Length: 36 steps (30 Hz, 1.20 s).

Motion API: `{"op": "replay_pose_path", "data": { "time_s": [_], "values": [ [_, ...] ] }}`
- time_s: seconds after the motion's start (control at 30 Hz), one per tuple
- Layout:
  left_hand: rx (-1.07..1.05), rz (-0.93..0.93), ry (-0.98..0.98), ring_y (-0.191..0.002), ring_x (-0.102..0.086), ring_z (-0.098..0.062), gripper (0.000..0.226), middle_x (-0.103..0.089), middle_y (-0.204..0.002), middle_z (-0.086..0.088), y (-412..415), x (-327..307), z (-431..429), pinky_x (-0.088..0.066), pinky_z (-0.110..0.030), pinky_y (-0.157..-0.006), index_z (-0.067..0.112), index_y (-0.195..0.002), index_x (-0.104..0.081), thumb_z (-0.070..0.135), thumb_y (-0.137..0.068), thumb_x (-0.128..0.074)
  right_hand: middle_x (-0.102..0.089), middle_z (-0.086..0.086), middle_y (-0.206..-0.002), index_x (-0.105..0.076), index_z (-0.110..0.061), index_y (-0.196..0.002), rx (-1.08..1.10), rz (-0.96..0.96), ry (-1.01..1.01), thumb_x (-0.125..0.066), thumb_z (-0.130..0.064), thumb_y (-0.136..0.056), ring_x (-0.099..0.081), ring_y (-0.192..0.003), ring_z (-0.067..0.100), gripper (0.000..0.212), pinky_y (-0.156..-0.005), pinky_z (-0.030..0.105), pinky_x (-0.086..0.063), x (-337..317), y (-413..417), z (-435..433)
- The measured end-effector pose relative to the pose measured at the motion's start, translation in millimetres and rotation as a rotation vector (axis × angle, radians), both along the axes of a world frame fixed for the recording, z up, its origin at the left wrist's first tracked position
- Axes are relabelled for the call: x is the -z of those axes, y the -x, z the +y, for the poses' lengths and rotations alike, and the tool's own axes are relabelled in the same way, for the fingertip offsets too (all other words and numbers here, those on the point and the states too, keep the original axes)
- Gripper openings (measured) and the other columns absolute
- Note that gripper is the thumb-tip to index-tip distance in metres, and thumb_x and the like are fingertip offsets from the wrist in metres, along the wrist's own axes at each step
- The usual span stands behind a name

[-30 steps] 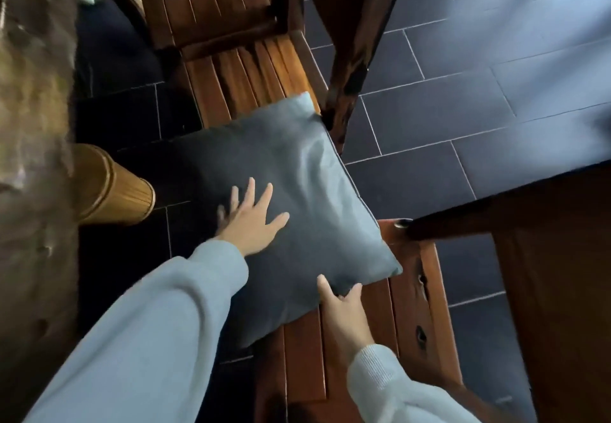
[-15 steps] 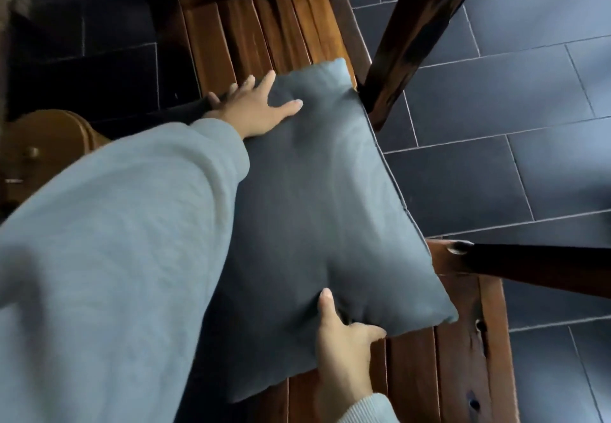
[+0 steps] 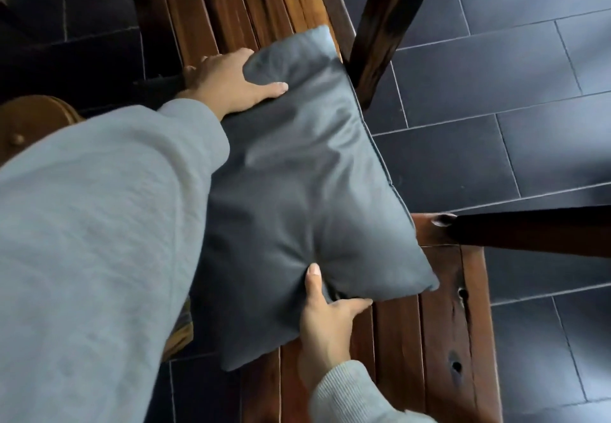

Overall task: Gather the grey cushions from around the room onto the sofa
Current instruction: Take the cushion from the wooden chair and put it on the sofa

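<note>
A grey square cushion [image 3: 304, 191] lies on a slatted wooden bench seat [image 3: 439, 340]. My left hand [image 3: 228, 84] grips the cushion's far left edge, thumb on top and fingers curled under it. My right hand [image 3: 325, 320] pinches the near edge, thumb pressed into the fabric and fingers beneath. The far edge bulges upward under the left hand's grip. My grey sleeves cover the cushion's left side and the bench's near end. No sofa is in view.
Dark wooden posts [image 3: 386, 26] and a dark rail [image 3: 535, 234] stand along the bench's right side. Dark grey floor tiles [image 3: 496, 92] spread to the right. A round wooden object [image 3: 29, 125] sits at the left.
My left hand went from lying flat on the cushion to gripping its far edge. My right hand's thumb pressed into the near edge. The camera moved closer over the bench.
</note>
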<state>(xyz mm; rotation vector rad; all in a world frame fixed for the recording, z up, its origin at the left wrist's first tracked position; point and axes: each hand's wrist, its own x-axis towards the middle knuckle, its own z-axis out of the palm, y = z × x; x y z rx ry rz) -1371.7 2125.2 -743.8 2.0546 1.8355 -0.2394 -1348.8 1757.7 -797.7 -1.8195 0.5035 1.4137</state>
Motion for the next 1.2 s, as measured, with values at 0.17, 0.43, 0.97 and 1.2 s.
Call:
{"op": "replay_pose_path", "data": {
  "time_s": [0.17, 0.43, 0.97, 1.2],
  "values": [
    [0.016, -0.070, -0.091, -0.131, -0.051, -0.044, 0.071, -0.065, -0.135, -0.010, 6.6, -38.6, -14.6, -0.030, -0.061, -0.109, 0.037, -0.130, -0.057, 0.084, -0.076, -0.060, -0.043, -0.013, -0.139, -0.001, -0.037, -0.164, -0.048, -0.173, -0.138, -0.083, -0.040, -0.086, -0.049, -0.124, 0.013, 0.113, -0.118, 0.040, -0.038, -35.1, -58.2, 24.4],
    [-0.147, -0.103, -0.159, -0.127, -0.052, -0.045, 0.063, -0.065, -0.134, -0.014, 59.5, -98.8, -66.1, -0.039, -0.056, -0.103, 0.030, -0.136, -0.056, 0.066, -0.086, -0.067, -0.054, -0.002, -0.145, -0.028, -0.020, -0.158, -0.273, -0.482, -0.197, -0.083, -0.030, -0.087, -0.054, -0.134, 0.026, 0.091, -0.114, 0.038, -0.040, -75.9, -101.8, 18.6],
    [-0.601, -0.744, -0.207, -0.137, -0.052, -0.036, 0.101, -0.053, -0.151, -0.008, 93.3, -295.7, -140.4, -0.042, -0.054, -0.114, 0.023, -0.152, -0.039, 0.073, -0.069, -0.068, -0.055, 0.010, -0.150, -0.031, -0.023, -0.158, -0.537, -1.105, -0.414, -0.083, -0.021, -0.086, -0.051, -0.137, 0.034, 0.089, -0.113, 0.038, -0.039, -372.9, -222.1, 66.0],
    [-0.462, -0.879, -0.249, -0.131, -0.056, -0.038, 0.079, -0.060, -0.141, -0.016, 38.6, -417.2, -173.3, -0.042, -0.052, -0.113, 0.013, -0.134, -0.052, 0.062, -0.075, -0.069, -0.052, 0.017, -0.152, -0.029, -0.018, -0.160, -0.491, -1.223, -0.391, -0.080, -0.024, -0.087, -0.049, -0.138, 0.038, 0.089, -0.114, 0.043, -0.039, -511.5, -270.5, 24.9]
  ]
}}
